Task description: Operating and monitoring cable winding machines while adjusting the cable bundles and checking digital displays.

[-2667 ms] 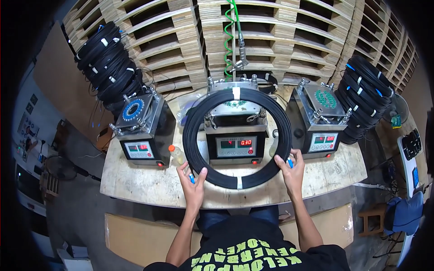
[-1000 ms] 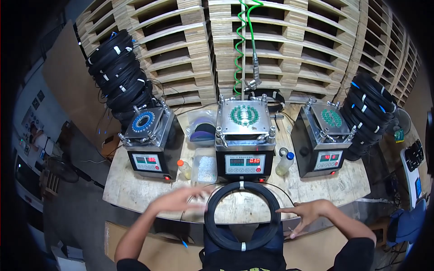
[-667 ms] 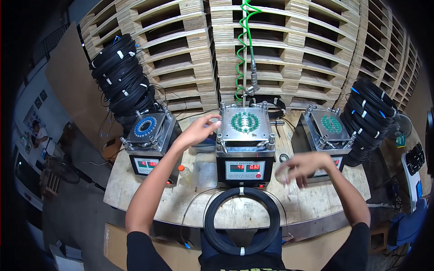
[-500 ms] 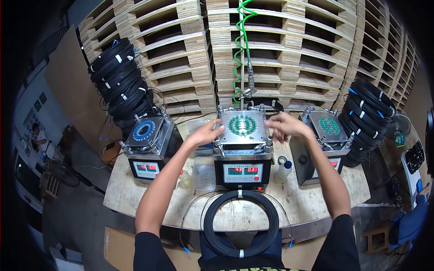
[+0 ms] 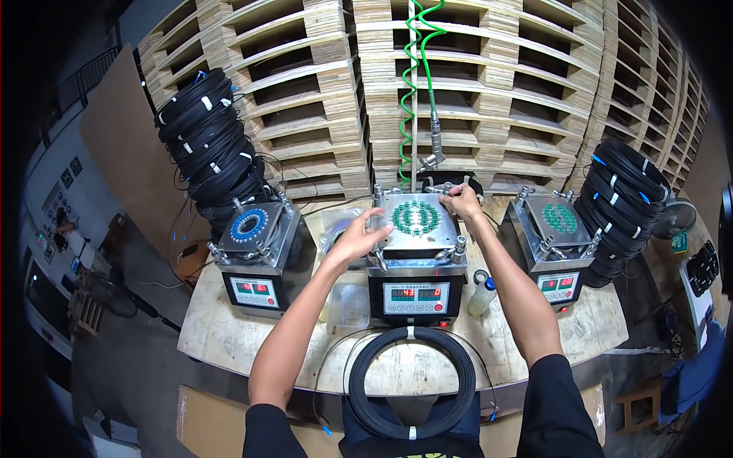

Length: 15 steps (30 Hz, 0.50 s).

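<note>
A square metal plate (image 5: 391,206) with rings of green connectors (image 5: 414,218) tops the middle polishing machine (image 5: 414,286), which has a lit red display. My left hand (image 5: 359,240) is at the plate's left edge, thumb and forefinger apart, the thumb tip reaching over the plate near the green connectors. At the far right corner, my right hand (image 5: 465,204) has its fingers closed around a corner clamp, which they partly hide. A coil of black cable (image 5: 356,382) with blue-tipped ends lies at the table's front edge and over my lap.
Similar machines stand left (image 5: 252,290) with a blue ring and right (image 5: 561,286) with green connectors. Tall stacks of black cable coils (image 5: 221,145) flank them. A blue-capped bottle (image 5: 481,298) and clear tray (image 5: 351,305) sit beside the middle machine. An air gun (image 5: 435,145) hangs behind.
My right hand has moved from the plate's right side to its far right corner. My left hand has come slightly nearer and over the edge. The middle display's right-hand reading has changed.
</note>
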### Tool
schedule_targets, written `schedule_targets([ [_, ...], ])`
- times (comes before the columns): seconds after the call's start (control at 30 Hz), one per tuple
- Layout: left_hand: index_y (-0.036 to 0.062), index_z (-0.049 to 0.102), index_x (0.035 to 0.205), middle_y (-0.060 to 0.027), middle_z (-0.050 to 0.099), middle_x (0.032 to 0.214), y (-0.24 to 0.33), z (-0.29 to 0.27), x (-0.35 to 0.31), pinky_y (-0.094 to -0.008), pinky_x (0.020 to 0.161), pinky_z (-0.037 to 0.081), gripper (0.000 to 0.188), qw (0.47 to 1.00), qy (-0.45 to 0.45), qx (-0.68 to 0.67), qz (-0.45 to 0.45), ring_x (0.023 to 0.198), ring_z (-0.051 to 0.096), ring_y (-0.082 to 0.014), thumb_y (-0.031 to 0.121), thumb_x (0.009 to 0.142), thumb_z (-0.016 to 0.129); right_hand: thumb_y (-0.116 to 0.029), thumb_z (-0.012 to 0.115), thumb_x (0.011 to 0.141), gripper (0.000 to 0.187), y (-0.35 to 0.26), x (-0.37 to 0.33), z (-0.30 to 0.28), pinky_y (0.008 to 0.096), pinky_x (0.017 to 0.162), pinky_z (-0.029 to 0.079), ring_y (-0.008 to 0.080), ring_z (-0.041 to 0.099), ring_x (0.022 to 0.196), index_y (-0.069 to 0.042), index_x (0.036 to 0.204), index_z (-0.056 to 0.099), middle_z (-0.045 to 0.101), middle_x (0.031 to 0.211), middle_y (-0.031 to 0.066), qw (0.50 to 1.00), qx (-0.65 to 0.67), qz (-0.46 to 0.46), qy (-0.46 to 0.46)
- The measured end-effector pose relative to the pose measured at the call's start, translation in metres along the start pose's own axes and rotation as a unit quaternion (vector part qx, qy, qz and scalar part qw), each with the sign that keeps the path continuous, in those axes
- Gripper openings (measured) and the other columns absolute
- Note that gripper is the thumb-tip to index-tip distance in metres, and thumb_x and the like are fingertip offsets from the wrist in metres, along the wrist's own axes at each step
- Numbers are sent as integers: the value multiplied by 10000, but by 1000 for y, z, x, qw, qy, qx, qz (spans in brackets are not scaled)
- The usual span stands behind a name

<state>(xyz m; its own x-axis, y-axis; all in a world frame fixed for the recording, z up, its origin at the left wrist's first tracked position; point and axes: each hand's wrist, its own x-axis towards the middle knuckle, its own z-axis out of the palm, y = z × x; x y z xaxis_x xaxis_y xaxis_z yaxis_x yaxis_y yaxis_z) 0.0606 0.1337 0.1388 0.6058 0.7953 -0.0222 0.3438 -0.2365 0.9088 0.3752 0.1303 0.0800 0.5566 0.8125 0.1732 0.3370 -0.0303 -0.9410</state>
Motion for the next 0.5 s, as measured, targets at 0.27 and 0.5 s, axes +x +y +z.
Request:
schedule_targets([
  [0.27,103,504,1445,-1,597,799,17,-25,-1,-238,652,421,743,991,-64,-52,108,716,533,-67,263,808,852,-113,702,836,201,-68,-8,-17,240,492,402,73,521,582,-84,994,580,601,748,-5,984,176,20,-33],
  [0.5,-17,571,1163,-76,691,900,-21,-19,45,-251,750,493,208,981,84,66,163,836,640,-115,39,964,596,-229,800,691,361,-120,22,6,343,681,542,201,670,721,-24,913,604,697,804,117,990,70,-58,106],
])
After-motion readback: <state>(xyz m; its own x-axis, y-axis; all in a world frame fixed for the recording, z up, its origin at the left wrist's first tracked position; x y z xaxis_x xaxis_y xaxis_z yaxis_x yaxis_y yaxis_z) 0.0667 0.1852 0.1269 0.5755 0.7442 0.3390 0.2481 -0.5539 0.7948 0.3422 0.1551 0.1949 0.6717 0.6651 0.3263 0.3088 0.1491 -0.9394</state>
